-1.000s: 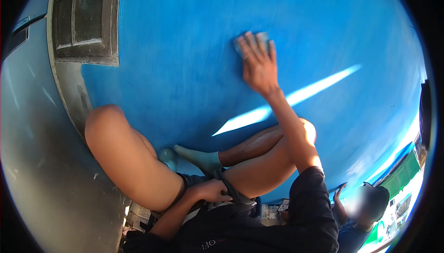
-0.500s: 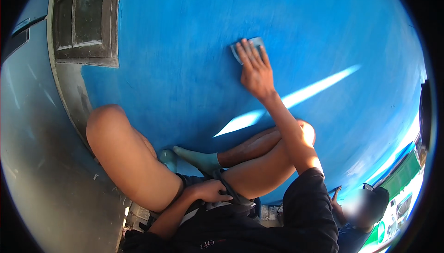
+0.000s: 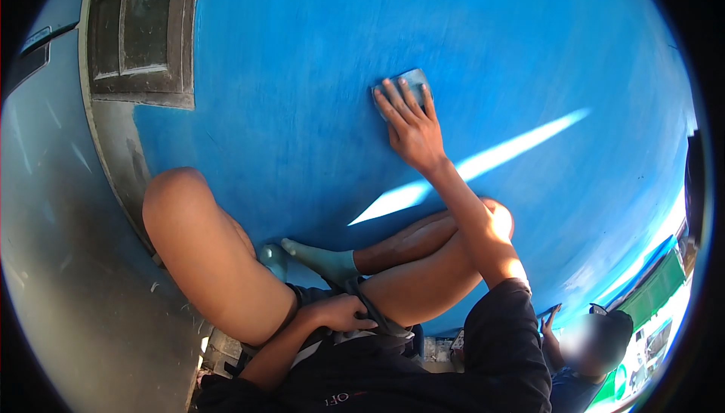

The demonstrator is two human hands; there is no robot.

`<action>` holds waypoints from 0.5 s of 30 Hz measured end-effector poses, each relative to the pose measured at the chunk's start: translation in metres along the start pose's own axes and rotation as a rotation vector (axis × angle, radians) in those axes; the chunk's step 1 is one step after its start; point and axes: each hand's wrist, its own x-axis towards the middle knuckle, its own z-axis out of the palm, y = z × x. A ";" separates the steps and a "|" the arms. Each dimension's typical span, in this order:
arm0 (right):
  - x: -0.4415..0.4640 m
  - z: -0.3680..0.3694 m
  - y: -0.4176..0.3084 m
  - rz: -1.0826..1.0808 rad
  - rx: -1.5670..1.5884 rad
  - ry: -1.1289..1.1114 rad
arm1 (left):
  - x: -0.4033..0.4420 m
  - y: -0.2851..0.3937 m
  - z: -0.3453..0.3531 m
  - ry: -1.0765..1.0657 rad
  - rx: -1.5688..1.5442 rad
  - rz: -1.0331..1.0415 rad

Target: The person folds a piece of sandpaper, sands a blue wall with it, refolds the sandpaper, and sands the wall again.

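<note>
My right hand point(image 3: 417, 129) presses a grey sheet of sandpaper point(image 3: 414, 78) flat against the blue painted wall point(image 3: 302, 50). Its fingers are extended over the sheet, and the sheet's upper edge shows beyond the fingertips. Down in my lap, my left hand point(image 3: 343, 312) has its fingers curled on the dark cloth of my shorts point(image 3: 370, 303). Part of those fingers is hidden in the fabric.
A wooden window frame point(image 3: 185, 35) borders the wall at left, beside a grey metal panel point(image 3: 68, 262). My bent legs point(image 3: 219, 277) lie close to the wall. At lower right, another person in a dark cap point(image 3: 621, 330) has a hand raised near the wall.
My right hand and the sandpaper have slid slightly down and left along the wall, and the sheet has turned a little. My left hand has stayed in my lap.
</note>
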 end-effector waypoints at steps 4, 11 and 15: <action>-0.005 0.002 -0.010 -0.094 0.069 -0.057 | -0.001 0.003 -0.001 -0.016 0.045 -0.039; 0.004 0.000 -0.004 -0.011 0.062 -0.012 | -0.002 0.005 -0.002 -0.030 0.005 -0.032; 0.002 -0.004 -0.003 0.031 0.062 0.016 | 0.000 0.001 0.000 0.006 0.073 0.011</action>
